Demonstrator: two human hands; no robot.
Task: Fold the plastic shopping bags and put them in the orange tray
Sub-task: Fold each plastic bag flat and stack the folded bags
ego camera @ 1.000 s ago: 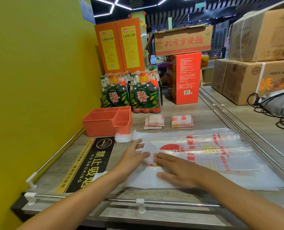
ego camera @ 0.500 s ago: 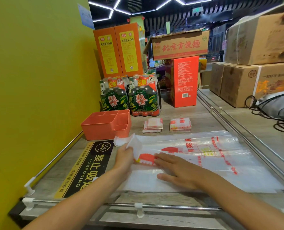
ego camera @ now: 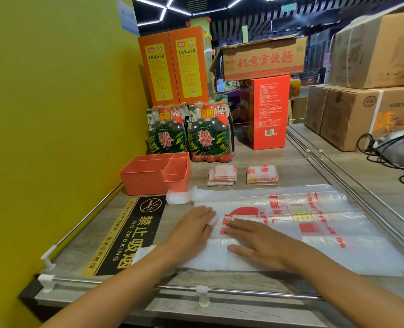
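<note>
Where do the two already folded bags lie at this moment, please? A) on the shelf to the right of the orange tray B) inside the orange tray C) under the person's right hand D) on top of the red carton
A: the two folded bags lie side by side on the shelf, right of the orange tray and apart from it.

plastic bag (ego camera: 290,223): flat, partly folded | orange tray (ego camera: 156,174): upright, behind-left

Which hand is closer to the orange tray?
Left. The left hand lies on the plastic bag just below the orange tray; the right hand lies farther right.
</note>
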